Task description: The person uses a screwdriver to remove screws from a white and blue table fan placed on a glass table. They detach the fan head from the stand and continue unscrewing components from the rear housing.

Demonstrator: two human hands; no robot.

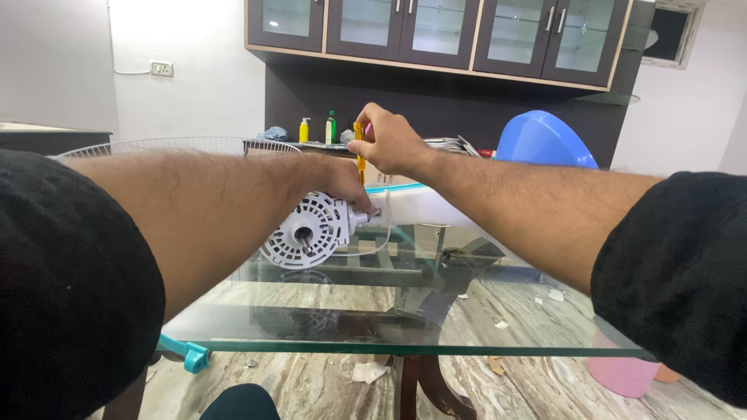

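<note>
Black-sleeved arms reach over the glass worktop [405, 346], left hand [342, 183] steadying the white slotted fan motor housing [311, 229], right hand [389, 140] fingers clamped on a yellow screwdriver [360, 155] that could slip and gouge plastic.

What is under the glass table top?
Through the glass table top show a dark wooden table base, marble floor and paper scraps. The arms cover the rest.
</note>
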